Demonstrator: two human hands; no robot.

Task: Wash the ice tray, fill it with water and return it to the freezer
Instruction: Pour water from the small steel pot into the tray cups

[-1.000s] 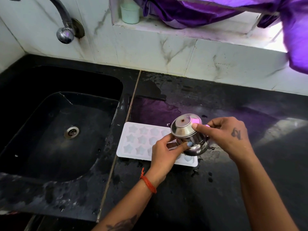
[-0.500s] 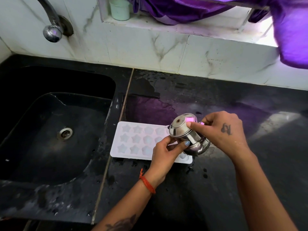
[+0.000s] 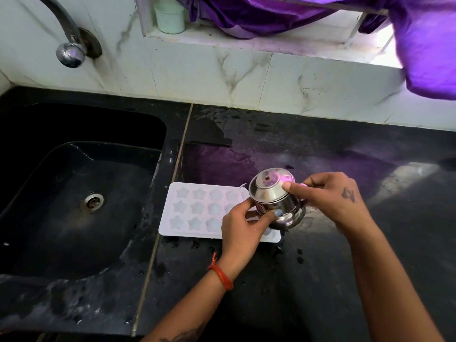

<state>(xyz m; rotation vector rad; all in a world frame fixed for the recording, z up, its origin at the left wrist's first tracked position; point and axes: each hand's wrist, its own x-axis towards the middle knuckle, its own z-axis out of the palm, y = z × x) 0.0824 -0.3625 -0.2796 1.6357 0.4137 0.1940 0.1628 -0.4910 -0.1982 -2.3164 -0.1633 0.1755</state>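
The step in hand appears to be filling. The ice tray (image 3: 197,211) lies flat on the wet black countertop (image 3: 320,280), just right of the sink (image 3: 74,193). A steel pot (image 3: 275,198), lidded, is tilted over the tray's right end, spout toward the cavities. The left hand (image 3: 243,228) curls round the pot's lower body; the right hand (image 3: 330,196) grips the far side, with 1 finger pressed on the lid. Whether water is flowing cannot be told, as the spout is small and partly hidden. The next move calls for a slow, steady tilt across each row.

Materials: the tray is white, matte, with star-shaped cavities in 3 rows. The pot is polished, rounded and reflective. The countertop is glossy and beaded with droplets.
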